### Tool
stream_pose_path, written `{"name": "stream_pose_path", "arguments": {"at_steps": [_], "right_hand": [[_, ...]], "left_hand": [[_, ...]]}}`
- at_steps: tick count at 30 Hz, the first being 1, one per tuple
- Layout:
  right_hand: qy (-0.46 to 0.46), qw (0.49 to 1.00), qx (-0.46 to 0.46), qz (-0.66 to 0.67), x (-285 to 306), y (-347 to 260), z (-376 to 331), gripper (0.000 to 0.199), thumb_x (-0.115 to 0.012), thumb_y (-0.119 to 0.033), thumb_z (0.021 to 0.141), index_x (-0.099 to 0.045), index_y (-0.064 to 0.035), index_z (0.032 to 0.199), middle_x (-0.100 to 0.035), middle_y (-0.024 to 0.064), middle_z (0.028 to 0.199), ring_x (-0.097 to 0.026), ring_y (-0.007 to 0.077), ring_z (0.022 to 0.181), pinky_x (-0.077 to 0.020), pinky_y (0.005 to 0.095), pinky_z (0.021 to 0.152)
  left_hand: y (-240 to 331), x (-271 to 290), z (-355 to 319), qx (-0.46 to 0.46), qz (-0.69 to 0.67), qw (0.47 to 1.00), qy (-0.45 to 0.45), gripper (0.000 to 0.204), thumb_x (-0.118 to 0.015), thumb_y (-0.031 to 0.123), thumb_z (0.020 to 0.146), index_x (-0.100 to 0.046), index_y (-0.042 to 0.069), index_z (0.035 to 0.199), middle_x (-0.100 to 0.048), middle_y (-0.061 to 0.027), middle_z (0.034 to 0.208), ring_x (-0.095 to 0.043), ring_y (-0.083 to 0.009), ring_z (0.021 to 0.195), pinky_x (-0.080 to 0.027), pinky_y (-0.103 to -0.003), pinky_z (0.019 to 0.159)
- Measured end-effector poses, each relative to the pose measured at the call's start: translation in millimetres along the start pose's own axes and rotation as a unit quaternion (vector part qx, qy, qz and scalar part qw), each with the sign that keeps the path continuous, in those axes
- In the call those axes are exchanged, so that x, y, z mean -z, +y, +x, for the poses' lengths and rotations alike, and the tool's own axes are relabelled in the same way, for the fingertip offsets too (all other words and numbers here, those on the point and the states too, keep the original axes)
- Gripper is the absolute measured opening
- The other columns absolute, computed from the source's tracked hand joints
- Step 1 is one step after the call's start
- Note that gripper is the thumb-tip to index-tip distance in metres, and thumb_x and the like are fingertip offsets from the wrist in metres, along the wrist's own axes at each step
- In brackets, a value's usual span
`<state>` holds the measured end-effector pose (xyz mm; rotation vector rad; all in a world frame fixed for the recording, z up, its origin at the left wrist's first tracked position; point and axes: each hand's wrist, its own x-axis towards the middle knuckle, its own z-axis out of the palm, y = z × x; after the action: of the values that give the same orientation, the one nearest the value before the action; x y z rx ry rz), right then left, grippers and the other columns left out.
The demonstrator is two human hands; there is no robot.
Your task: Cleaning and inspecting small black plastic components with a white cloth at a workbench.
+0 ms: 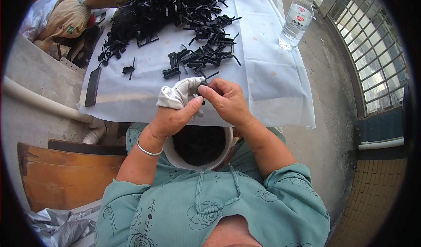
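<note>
A small black plastic part point(203, 85) is pinched between my two hands, above the near edge of the cloth-covered table point(267, 89). My left hand point(179, 104), with a white glove over its fingers and the thumb bare, is closed on the part. From the other side, the bare thumb and fingers of my right hand point(228, 100) grip the same part, much of which they hide. Just beyond my hands lies a smaller cluster of similar black parts point(210, 54), and a large heap point(158, 14) spreads behind it. One black part point(129, 69) lies apart on the left.
Below my hands, a white bucket point(230, 144) with dark contents stands between my legs. A flat black bar point(93, 87) lies at the table's left edge. At the right edge stands a clear water bottle point(297, 23). Sacks point(68, 16) are piled at the far left.
</note>
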<state>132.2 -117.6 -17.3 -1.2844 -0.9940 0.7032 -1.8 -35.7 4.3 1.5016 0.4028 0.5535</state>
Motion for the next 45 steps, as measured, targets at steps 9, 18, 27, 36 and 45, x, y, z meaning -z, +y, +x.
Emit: {"name": "stream_pose_path", "arguments": {"at_steps": [9,18,27,36,45], "right_hand": [[-0.052,0.986,0.105,-0.119,2.5,0.4,-2.6,0.024,-0.054,-0.015,0.089,-0.051,-0.0002,0.071,-0.045,0.0103,0.056,-0.040,0.0184,0.049,-0.0370,0.0309,0.048],[-0.045,0.984,0.150,-0.086,6.6,-4.6,-6.5,0.023,-0.050,-0.014,0.090,-0.053,-0.0003,0.072,-0.045,0.0085,0.057,-0.042,0.0187,0.052,-0.0373,0.0306,0.051],[-0.034,0.998,0.048,-0.001,-8.2,10.3,-5.7,0.023,-0.052,-0.015,0.089,-0.054,0.0010,0.073,-0.053,0.0108,0.060,-0.047,0.0138,0.053,-0.0400,0.0288,0.052],[-0.092,0.984,0.054,-0.141,12.5,-3.2,-4.5,0.017,-0.056,-0.016,0.088,-0.060,-0.0001,0.085,-0.053,0.0039,0.065,-0.047,0.0097,0.059,-0.0402,0.0266,0.054],[-0.031,0.981,0.169,-0.086,9.1,2.6,-3.8,0.015,-0.069,-0.005,0.076,-0.061,-0.0009,0.087,-0.056,0.0021,0.068,-0.045,0.0063,0.055,-0.0375,0.0210,0.049]], "left_hand": [[7.5,-4.5,-1.3,-0.109,0.263,0.958,0.042,0.030,-0.057,0.003,0.084,-0.054,-0.003,0.112,-0.060,-0.0060,0.092,-0.056,-0.0068,0.073,-0.049,-0.021,0.062],[12.2,0.6,-0.7,0.046,0.024,0.999,0.015,0.033,-0.062,0.007,0.083,-0.052,-0.003,0.113,-0.059,-0.0053,0.091,-0.055,-0.0063,0.073,-0.047,-0.019,0.063],[6.3,-1.9,1.6,-0.156,0.346,0.924,0.052,0.030,-0.061,0.000,0.076,-0.058,-0.003,0.105,-0.062,-0.0101,0.089,-0.056,-0.0122,0.074,-0.048,-0.025,0.069],[1.8,7.0,-1.4,-0.047,0.064,0.996,0.051,0.031,-0.056,0.004,0.086,-0.045,0.002,0.115,-0.053,-0.0023,0.095,-0.047,-0.0064,0.083,-0.041,-0.019,0.074],[10.0,2.8,-4.5,0.011,0.092,0.996,0.005,0.031,-0.042,0.007,0.090,-0.042,0.002,0.120,-0.051,-0.0003,0.083,-0.041,-0.0029,0.061,-0.037,-0.018,0.051]]}}
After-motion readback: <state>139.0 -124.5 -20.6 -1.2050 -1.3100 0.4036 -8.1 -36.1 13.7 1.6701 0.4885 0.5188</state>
